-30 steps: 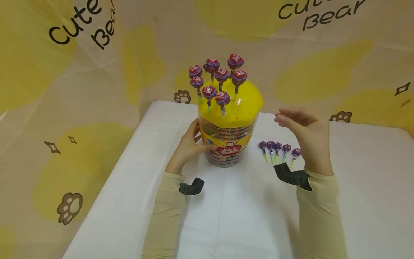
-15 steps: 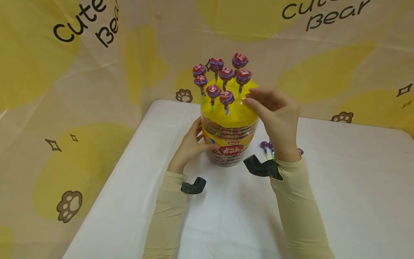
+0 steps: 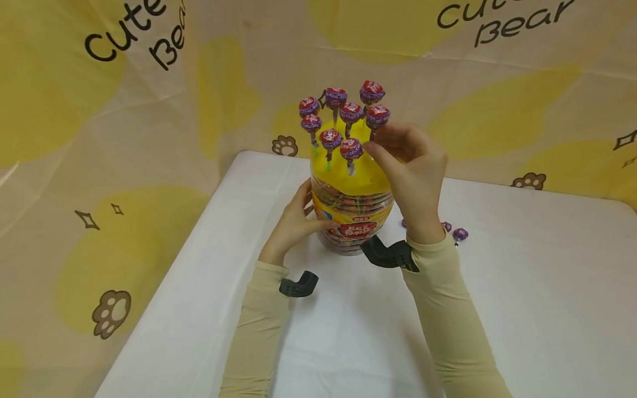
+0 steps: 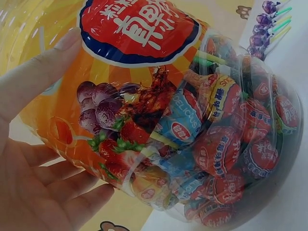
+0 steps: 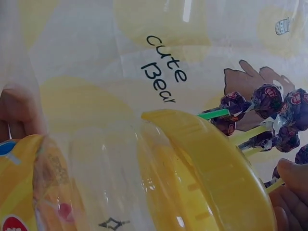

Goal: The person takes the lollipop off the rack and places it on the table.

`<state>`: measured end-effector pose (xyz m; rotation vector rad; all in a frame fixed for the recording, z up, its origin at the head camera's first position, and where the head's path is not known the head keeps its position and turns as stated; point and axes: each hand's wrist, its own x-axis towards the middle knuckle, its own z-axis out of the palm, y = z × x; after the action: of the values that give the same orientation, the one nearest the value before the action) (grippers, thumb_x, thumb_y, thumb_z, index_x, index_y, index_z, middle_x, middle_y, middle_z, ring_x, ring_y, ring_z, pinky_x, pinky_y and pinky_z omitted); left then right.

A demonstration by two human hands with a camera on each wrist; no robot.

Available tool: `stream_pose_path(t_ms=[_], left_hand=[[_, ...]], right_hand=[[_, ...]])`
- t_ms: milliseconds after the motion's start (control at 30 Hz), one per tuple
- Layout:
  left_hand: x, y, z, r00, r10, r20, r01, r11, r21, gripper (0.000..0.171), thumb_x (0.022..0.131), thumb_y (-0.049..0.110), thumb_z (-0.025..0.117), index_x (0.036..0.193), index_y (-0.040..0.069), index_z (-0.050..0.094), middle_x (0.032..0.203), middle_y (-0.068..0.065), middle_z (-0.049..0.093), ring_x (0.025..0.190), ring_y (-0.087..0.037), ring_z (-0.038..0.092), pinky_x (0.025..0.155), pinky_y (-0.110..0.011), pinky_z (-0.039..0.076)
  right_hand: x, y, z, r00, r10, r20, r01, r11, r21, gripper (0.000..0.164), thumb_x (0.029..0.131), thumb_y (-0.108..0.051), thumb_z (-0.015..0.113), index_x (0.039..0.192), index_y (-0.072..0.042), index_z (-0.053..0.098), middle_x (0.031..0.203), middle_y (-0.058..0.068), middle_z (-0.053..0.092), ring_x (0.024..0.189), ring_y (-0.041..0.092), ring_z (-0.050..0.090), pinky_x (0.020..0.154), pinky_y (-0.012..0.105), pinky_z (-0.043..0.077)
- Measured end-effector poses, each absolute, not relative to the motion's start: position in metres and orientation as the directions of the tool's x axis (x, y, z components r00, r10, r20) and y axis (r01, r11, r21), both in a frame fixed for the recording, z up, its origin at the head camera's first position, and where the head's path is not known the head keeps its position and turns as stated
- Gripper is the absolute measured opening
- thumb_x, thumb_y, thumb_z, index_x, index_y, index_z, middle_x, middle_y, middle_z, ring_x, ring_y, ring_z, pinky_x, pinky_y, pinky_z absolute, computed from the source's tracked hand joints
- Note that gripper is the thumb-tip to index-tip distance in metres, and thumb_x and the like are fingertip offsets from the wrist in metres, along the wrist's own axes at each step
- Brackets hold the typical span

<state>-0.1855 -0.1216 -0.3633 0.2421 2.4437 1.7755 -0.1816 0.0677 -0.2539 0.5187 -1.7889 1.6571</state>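
Note:
My left hand (image 3: 291,226) grips the left side of a clear jar (image 3: 330,193) full of wrapped lollipops, thumb across its front label. In the left wrist view the jar label (image 4: 115,139) shows grapes and strawberries. A yellow domed lid (image 3: 365,177) tops the jar, with several purple-and-red lollipops standing upright in it by their sticks. My right hand (image 3: 415,171) is over the lid's right side, thumb and fingers pinching the stick of the rightmost front lollipop (image 3: 378,115). In the right wrist view the right hand (image 5: 293,197) appears beside the lid's sticks.
Several loose purple lollipops (image 3: 460,234) lie on the white table (image 3: 537,276) right of the jar, partly hidden by my right wrist. A yellow-patterned cloth backdrop (image 3: 249,72) hangs behind the table. A black wrist mount (image 3: 298,284) sits on each sleeve.
My right hand has moved left from above the loose lollipops to the lollipops in the lid and closed at one stick. My left hand keeps its hold on the jar.

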Motion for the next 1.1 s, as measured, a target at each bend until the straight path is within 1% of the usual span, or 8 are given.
stream_pose_path(t_ms=[333,567,767,867,933,1000,1100], left_hand=[[-0.186,-0.123,-0.363,-0.981,0.195,0.011,0.071,0.303,0.95,0.1,0.074,0.014,0.08,0.151,0.012,0.016,0.152,-0.007,0.026,0.138,-0.024,0.027,0.111,-0.038,0.03],[-0.186,-0.122,-0.363,-0.98,0.197,0.008,0.069,0.303,0.951,0.1,0.074,0.014,0.081,0.151,0.012,0.016,0.153,-0.007,0.026,0.139,-0.024,0.026,0.111,-0.038,0.029],[-0.186,-0.122,-0.362,-0.98,0.197,0.016,0.076,0.302,0.95,0.1,0.074,0.013,0.081,0.151,0.012,0.017,0.153,-0.007,0.026,0.139,-0.024,0.027,0.111,-0.038,0.029],[-0.185,-0.121,-0.362,-0.98,0.199,0.02,0.08,0.298,0.951,0.1,0.074,0.013,0.081,0.151,0.012,0.017,0.152,-0.007,0.026,0.139,-0.024,0.026,0.111,-0.038,0.03],[-0.185,-0.121,-0.362,-0.98,0.199,0.02,0.08,0.296,0.952,0.1,0.074,0.012,0.081,0.151,0.011,0.016,0.153,-0.007,0.026,0.139,-0.025,0.026,0.111,-0.038,0.029],[-0.185,-0.121,-0.362,-0.98,0.2,0.016,0.075,0.294,0.953,0.1,0.075,0.012,0.08,0.151,0.012,0.016,0.153,-0.007,0.025,0.139,-0.024,0.026,0.112,-0.038,0.029],[-0.184,-0.121,-0.361,-0.98,0.201,0.013,0.073,0.295,0.953,0.099,0.075,0.012,0.08,0.151,0.012,0.016,0.153,-0.007,0.025,0.139,-0.024,0.025,0.112,-0.039,0.029]], right_hand=[[-0.185,0.065,-0.253,-0.709,0.141,0.691,-0.676,0.146,-0.723,0.013,0.078,0.004,0.073,0.086,0.012,0.066,0.084,0.017,0.066,0.074,0.018,0.065,0.075,0.027,0.057],[-0.185,0.065,-0.25,-0.695,0.148,0.703,-0.692,0.126,-0.711,0.014,0.081,0.002,0.071,0.09,0.012,0.067,0.087,0.014,0.069,0.076,0.017,0.067,0.074,0.028,0.057],[-0.183,0.067,-0.249,-0.685,0.141,0.715,-0.708,0.104,-0.699,0.014,0.084,-0.001,0.069,0.092,0.011,0.068,0.088,0.011,0.07,0.079,0.02,0.067,0.076,0.029,0.057],[-0.179,0.069,-0.248,-0.729,0.171,0.663,-0.665,0.056,-0.745,0.011,0.083,-0.001,0.07,0.091,0.007,0.07,0.088,0.01,0.069,0.081,0.02,0.066,0.077,0.028,0.056],[-0.176,0.071,-0.25,-0.744,0.19,0.641,-0.645,0.044,-0.762,0.012,0.083,-0.002,0.071,0.093,0.005,0.071,0.089,0.009,0.069,0.083,0.021,0.066,0.08,0.029,0.056],[-0.171,0.074,-0.252,-0.775,0.222,0.591,-0.608,-0.006,-0.794,0.012,0.082,-0.001,0.072,0.093,0.002,0.072,0.09,0.009,0.069,0.086,0.022,0.066,0.083,0.029,0.055],[-0.166,0.079,-0.258,-0.787,0.25,0.563,-0.59,-0.04,-0.807,0.012,0.081,-0.002,0.072,0.093,0.002,0.072,0.091,0.01,0.069,0.088,0.023,0.066,0.086,0.031,0.054]])
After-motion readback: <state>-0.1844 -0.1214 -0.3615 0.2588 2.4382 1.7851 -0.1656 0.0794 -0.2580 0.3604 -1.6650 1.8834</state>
